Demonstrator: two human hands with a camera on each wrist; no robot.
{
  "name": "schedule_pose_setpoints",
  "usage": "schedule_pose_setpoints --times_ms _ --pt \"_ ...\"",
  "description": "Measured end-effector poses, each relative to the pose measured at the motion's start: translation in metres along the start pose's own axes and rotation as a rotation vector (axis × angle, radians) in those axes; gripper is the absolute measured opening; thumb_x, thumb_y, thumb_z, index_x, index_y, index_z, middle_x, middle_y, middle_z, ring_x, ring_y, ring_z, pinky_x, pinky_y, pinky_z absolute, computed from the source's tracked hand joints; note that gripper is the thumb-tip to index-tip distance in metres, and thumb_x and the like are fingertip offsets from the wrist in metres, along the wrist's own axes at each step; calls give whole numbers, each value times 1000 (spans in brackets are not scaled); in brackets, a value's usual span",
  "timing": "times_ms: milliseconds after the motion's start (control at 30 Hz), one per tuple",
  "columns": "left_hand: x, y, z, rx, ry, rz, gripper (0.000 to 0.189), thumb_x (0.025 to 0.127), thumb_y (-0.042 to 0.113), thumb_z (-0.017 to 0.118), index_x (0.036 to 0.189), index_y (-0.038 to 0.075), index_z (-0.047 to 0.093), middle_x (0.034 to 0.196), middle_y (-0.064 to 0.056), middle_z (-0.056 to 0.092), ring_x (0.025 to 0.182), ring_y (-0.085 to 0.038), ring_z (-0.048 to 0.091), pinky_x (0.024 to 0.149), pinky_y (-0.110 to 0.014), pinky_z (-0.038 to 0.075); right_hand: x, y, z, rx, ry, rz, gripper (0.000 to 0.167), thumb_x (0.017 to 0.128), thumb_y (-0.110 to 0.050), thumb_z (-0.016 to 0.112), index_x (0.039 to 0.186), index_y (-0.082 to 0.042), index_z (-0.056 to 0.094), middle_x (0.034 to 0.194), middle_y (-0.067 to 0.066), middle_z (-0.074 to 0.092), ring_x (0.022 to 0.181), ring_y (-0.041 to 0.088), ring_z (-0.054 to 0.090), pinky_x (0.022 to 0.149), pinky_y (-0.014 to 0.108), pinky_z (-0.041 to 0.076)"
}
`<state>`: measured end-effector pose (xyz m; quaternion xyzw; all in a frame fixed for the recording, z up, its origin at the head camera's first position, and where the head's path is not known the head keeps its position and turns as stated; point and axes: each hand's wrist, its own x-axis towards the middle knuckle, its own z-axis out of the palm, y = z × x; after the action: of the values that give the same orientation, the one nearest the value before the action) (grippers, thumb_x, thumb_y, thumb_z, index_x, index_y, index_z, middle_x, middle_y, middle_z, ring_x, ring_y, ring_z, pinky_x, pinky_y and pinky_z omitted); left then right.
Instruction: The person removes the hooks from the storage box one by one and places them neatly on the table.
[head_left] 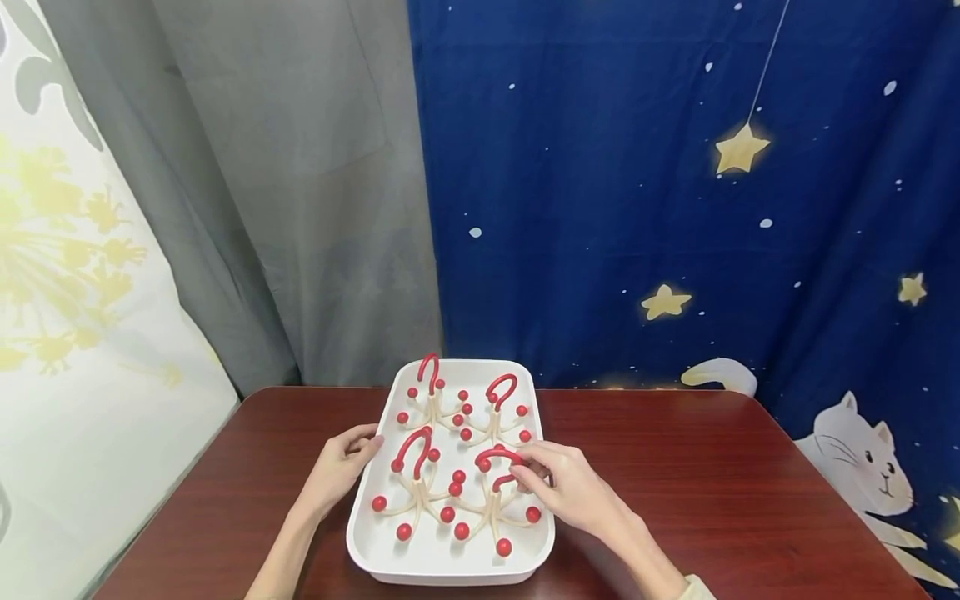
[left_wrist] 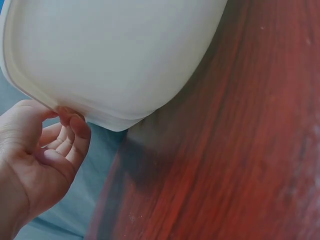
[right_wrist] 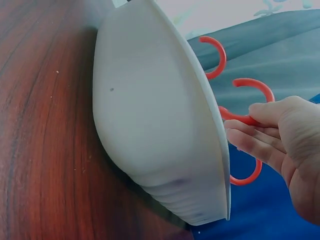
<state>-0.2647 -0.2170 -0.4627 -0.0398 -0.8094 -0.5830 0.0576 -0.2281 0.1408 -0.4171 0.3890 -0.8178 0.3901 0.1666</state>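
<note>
1. My right hand point(head_left: 564, 485), at three o'clock of the white tray point(head_left: 448, 568), pinches the red hook of the near-right hooked piece point(head_left: 492, 504) between thumb and fingers.
2. My left hand point(head_left: 337, 468), at nine o'clock, pinches the tray's rim.
3. The pinched piece stands at five o'clock inside the tray, cream arms spreading to red balls; whether they touch the bottom I cannot tell.
4. Three similar pieces share the tray: the near-left piece point(head_left: 419, 493) at seven o'clock, the far-left piece point(head_left: 432, 408) at eleven, the far-right piece point(head_left: 495, 425) at one.
5. Under the tray lies the reddish-brown tabletop point(head_left: 712, 483).
6. Beyond, a pale yellow-printed cloth point(head_left: 75, 283) hangs at ten o'clock, a grey curtain point(head_left: 322, 208) at eleven, and a blue starry curtain point(head_left: 555, 208) at one, its printed cat point(head_left: 858, 458) at three.
</note>
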Motion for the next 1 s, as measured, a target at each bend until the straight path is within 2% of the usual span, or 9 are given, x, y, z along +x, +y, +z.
schedule_pose_setpoints --times_ms 233,467,667,1000 --pt "1 0 1 -20 0 -10 38 100 14 65 131 -7 59 92 -15 71 81 -20 71 72 -24 56 4 -3 -9 4 62 -84 11 91 -3 74 101 -6 71 82 -6 66 68 -2 64 60 15 52" --pt "1 1 3 -46 -13 -24 37 101 12 64 131 -8 58 92 -15 71 82 -20 71 74 -24 55 11 -11 -23 -52 122 -136 15 90 0 74 103 -8 72 83 -7 65 70 0 64 60 14 51" --pt "2 2 8 -56 -19 -27 37 101 12 63 131 -8 58 91 -16 71 83 -22 71 74 -24 55 14 -14 -38 -82 142 -105 16 89 -2 76 103 -9 73 84 -9 66 70 0 62 61 15 51" --pt "4 3 14 -65 -28 -16 38 101 12 63 132 -9 57 93 -21 71 84 -22 71 75 -23 55 11 -5 -62 -124 191 -75 18 86 4 76 101 -5 72 83 -4 68 69 4 67 65 18 55"
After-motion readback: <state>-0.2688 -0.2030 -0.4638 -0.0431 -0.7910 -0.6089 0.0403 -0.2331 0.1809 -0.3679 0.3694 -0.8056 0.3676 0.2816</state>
